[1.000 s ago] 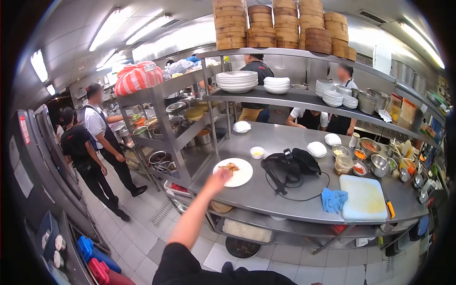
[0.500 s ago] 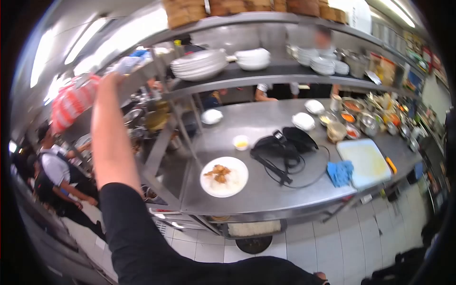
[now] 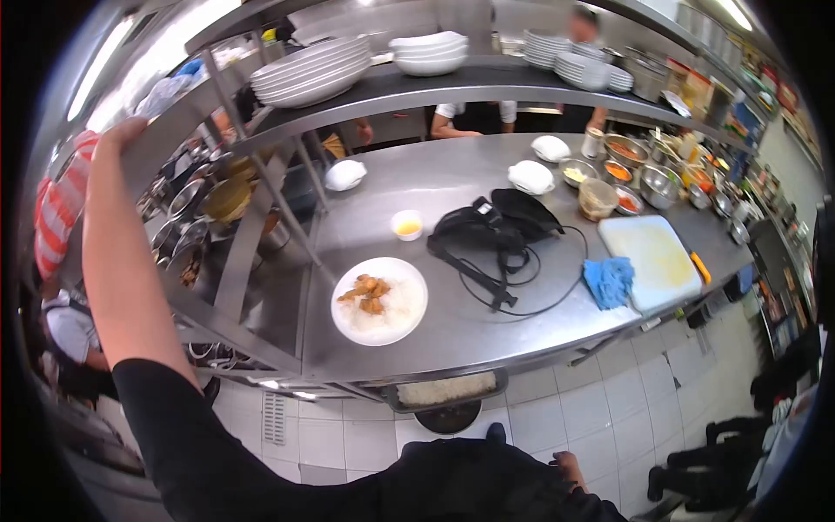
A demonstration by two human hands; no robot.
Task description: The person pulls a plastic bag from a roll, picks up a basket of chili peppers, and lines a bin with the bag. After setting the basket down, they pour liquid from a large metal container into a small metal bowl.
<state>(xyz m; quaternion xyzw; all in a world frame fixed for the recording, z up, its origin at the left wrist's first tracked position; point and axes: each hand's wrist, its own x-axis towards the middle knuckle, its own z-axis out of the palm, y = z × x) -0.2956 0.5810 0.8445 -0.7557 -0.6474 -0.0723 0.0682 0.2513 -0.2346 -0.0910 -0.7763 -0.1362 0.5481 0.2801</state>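
Observation:
My left arm reaches up at the left, and my left hand [image 3: 127, 132] is at the edge of the steel overhead shelf [image 3: 165, 130]. A red-and-white striped plastic bag [image 3: 63, 213] hangs just to its left; whether the fingers touch it is not visible. My right hand [image 3: 570, 468] is low beside my body, over the floor, its fingers partly showing and apart, with nothing seen in it. On the steel counter [image 3: 383, 204] is a white plate [image 3: 396, 329] of white rice with browned fried pieces [image 3: 370, 294]. A small white bowl [image 3: 406, 225] of yellow liquid sits behind it.
A black strapped bag with a cable [image 3: 496, 230], a blue cloth [image 3: 609, 283] and a white cutting board [image 3: 652, 261] lie to the right. Stacked plates [image 3: 313, 74] fill the shelf. Ingredient bowls [image 3: 657, 185] crowd the far right. People stand behind the counter and at left.
My left hand has shifted left and slightly up in view. The counter and shelves appear lower-left and higher as my head turned. My right hand shows more now.

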